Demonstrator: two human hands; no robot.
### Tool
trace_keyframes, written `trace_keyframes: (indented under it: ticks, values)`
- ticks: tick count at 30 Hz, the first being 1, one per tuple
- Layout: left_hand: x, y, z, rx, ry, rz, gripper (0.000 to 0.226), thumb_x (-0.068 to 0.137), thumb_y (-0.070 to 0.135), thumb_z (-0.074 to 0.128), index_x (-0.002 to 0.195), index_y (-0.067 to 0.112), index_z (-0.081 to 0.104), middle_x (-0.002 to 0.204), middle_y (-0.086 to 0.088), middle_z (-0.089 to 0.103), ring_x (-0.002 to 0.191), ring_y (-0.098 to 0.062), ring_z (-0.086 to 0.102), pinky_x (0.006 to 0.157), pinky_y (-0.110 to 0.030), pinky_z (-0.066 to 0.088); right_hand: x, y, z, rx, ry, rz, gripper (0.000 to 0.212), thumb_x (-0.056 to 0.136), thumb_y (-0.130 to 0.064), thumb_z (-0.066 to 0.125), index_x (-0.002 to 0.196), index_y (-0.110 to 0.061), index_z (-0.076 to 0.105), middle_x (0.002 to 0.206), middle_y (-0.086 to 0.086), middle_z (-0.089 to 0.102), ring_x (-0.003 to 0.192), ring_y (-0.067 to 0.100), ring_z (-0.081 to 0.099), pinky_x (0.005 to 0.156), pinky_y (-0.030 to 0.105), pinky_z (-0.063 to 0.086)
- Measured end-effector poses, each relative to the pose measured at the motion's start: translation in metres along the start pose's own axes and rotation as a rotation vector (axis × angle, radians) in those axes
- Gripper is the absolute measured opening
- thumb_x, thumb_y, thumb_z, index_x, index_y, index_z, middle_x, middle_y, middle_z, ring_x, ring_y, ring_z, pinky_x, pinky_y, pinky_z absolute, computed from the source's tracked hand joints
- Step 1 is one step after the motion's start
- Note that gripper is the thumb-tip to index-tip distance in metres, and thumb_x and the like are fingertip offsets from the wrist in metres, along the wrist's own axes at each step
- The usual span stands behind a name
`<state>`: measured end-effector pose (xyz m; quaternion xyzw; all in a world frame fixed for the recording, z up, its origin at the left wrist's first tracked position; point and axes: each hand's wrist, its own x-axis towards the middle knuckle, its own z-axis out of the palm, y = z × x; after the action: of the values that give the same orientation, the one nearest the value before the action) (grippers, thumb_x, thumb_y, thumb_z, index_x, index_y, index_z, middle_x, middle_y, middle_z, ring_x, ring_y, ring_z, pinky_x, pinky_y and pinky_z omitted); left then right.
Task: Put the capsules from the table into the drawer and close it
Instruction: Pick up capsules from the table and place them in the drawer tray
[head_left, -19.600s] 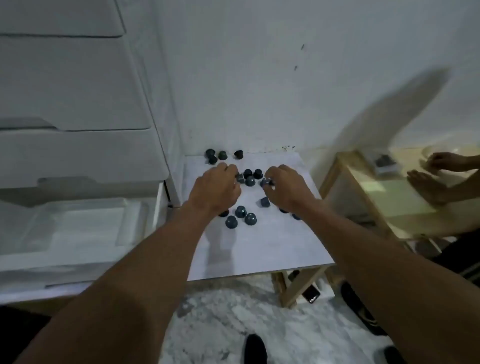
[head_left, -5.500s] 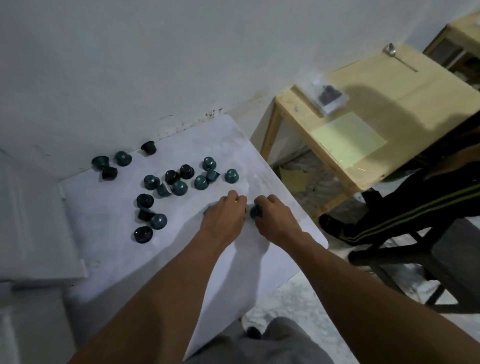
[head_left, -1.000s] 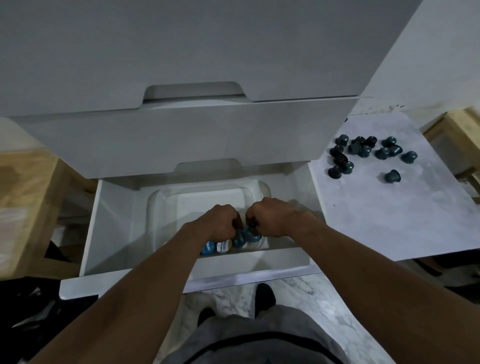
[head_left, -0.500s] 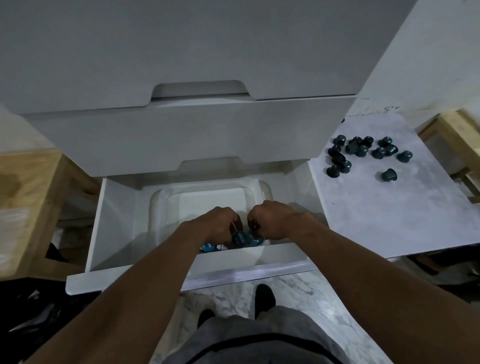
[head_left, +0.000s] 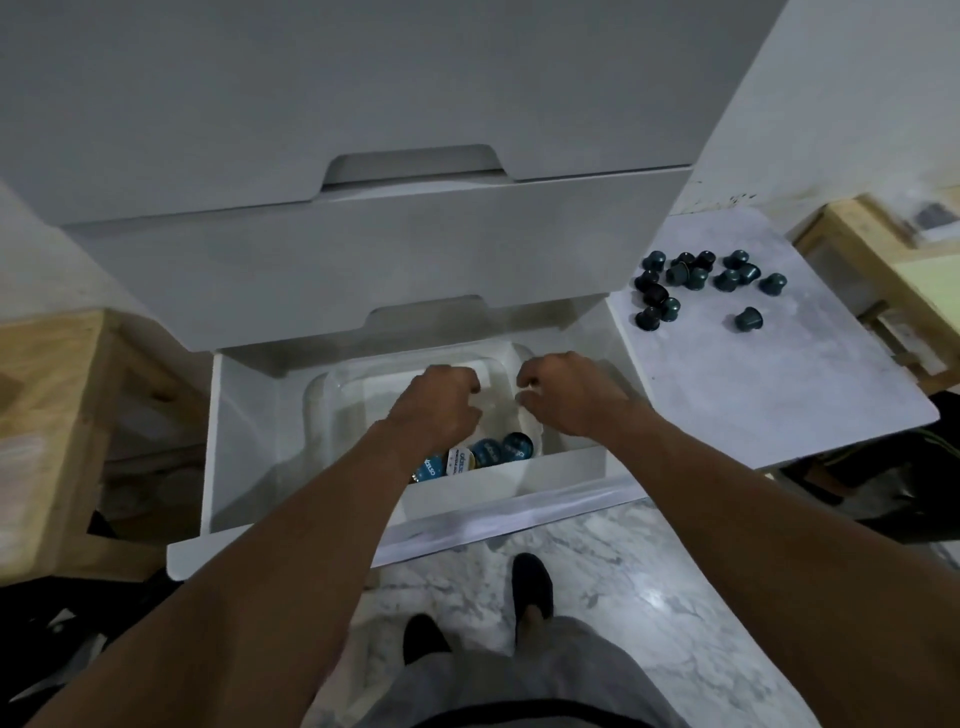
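Hands (head_left: 441, 402) seemingly empty above drawer (head_left: 249, 467)

Upper part of the frame, two closed white drawer fronts (head_left: 363, 249) are stacking one over the other, each showing a cut-out handle notch. Far left, a pale wooden stand (head_left: 47, 395) is sitting against the cabinet. Upper right corner, another wooden table (head_left: 883, 244) is peeking in. Along the bottom, grey-veined marble floor (head_left: 623, 582) is spreading out, two dark shoes (head_left: 530, 582) are standing on it, grey trousers (head_left: 498, 691) are filling the lower edge.
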<state>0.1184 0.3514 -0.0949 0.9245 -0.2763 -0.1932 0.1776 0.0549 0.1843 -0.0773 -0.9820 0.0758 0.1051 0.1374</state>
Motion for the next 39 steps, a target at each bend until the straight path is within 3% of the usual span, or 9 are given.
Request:
trace_keyframes:
  ticks: [3,7,11,17,21,31,39]
  values:
    - [-0.006,0.015,-0.012,0.031,0.216,0.05,0.034,0.089,0.02,0.056,0.121,0.011,0.057,0.119,-0.013,0.057,0.107,-0.029,0.055,0.088,-0.038,0.047,-0.01,0.005,-0.012,-0.007,0.211,0.052,0.025,0.091,-0.028,0.052,0.106,-0.014,0.065,0.103,0.01,0.068,0.086,0.027,0.063,0.079,0.035,0.051]
    - [-0.014,0.041,-0.022,0.116,0.37,0.16,0.034,0.093,0.021,0.049,0.125,0.009,0.05,0.124,-0.011,0.052,0.113,-0.027,0.049,0.091,-0.037,0.043,-0.028,0.018,-0.026,0.029,0.337,0.083,0.03,0.09,-0.023,0.053,0.115,-0.01,0.063,0.112,0.016,0.065,0.1,0.034,0.059,0.083,0.039,0.051]
    - [-0.023,0.072,-0.024,0.248,0.487,0.284,0.027,0.09,0.017,0.049,0.114,0.006,0.055,0.111,-0.012,0.057,0.099,-0.029,0.053,0.083,-0.037,0.044,-0.051,0.043,-0.044,0.011,0.44,0.098,0.038,0.09,-0.028,0.055,0.123,-0.009,0.057,0.12,0.016,0.061,0.113,0.036,0.052,0.093,0.044,0.047]
    - [-0.027,0.144,-0.008,0.363,0.626,0.366,0.022,0.081,0.014,0.056,0.101,0.004,0.058,0.096,-0.015,0.061,0.086,-0.033,0.058,0.08,-0.041,0.048,-0.106,0.104,-0.072,-0.054,0.564,0.155,0.035,0.091,-0.029,0.052,0.12,-0.009,0.056,0.122,0.013,0.058,0.113,0.034,0.05,0.09,0.046,0.047]
    - [-0.036,0.199,0.019,0.347,0.68,0.36,0.027,0.079,0.017,0.061,0.104,0.005,0.06,0.1,-0.013,0.063,0.089,-0.031,0.061,0.082,-0.04,0.05,-0.149,0.151,-0.085,-0.039,0.588,0.185,0.037,0.093,-0.029,0.05,0.123,-0.01,0.053,0.122,0.012,0.058,0.113,0.033,0.05,0.089,0.044,0.047]
    - [-0.038,0.305,0.063,0.319,0.637,0.433,0.026,0.078,0.014,0.066,0.102,0.004,0.061,0.098,-0.013,0.064,0.081,-0.028,0.061,0.06,-0.034,0.052,-0.214,0.243,-0.096,0.031,0.577,0.223,0.038,0.094,-0.031,0.051,0.127,-0.011,0.051,0.127,0.013,0.055,0.117,0.033,0.048,0.095,0.041,0.041]
    - [0.027,0.315,0.085,0.412,0.575,0.49,0.023,0.08,0.02,0.059,0.1,0.008,0.06,0.094,-0.008,0.062,0.079,-0.026,0.059,0.068,-0.034,0.049,-0.182,0.292,-0.091,0.065,0.544,0.27,0.039,0.095,-0.032,0.049,0.128,-0.012,0.05,0.131,0.012,0.053,0.118,0.032,0.047,0.094,0.041,0.043]
